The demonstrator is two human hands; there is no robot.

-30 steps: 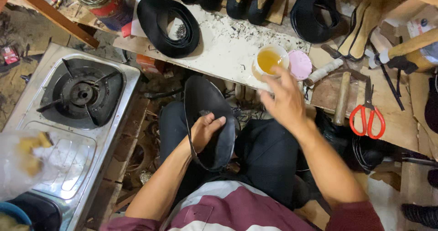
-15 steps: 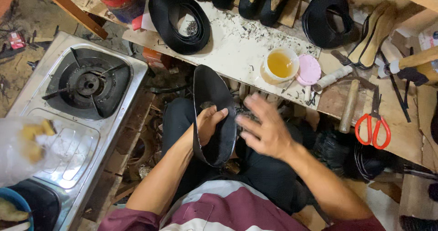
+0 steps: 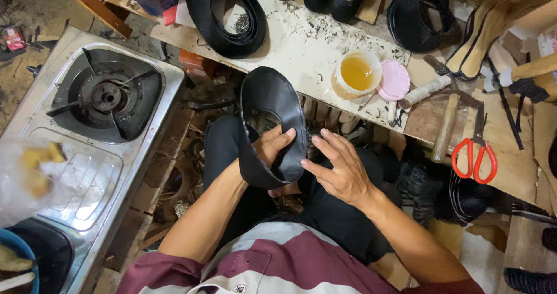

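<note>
holding a black shoe upper [image 3: 272, 111] over the lap, the left hand [image 3: 271, 149] sits partly inside its opening, fingers curled round the rear edge and closed firmly on it, thumb on the outside wall. left of that grip, well apart, stands a steel gas stove [image 3: 98, 96] with 1 burner. the upper's toe points away from the body, toward the edge of a scuffed white workbench [image 3: 301, 44].

just right of the grip, the right hand [image 3: 342, 169] is spread and holds nothing; its fingertips [image 3: 306, 165] touch the upper's side wall, seemingly pressing or smoothing it. i judge this to be a shaping or glue-spreading step on the upper's edge, with the left hand as the brace.

beyond the grip and to the right, on the bench, a cup of yellow glue [image 3: 357, 73] sits beside a pink lid [image 3: 394, 80]. farther right lie a wooden-handled hammer [image 3: 445, 128] and red-handled scissors [image 3: 474, 154]. a further pass would call for steady pressure along the seam while the brace hand keeps the opening taut.
</note>
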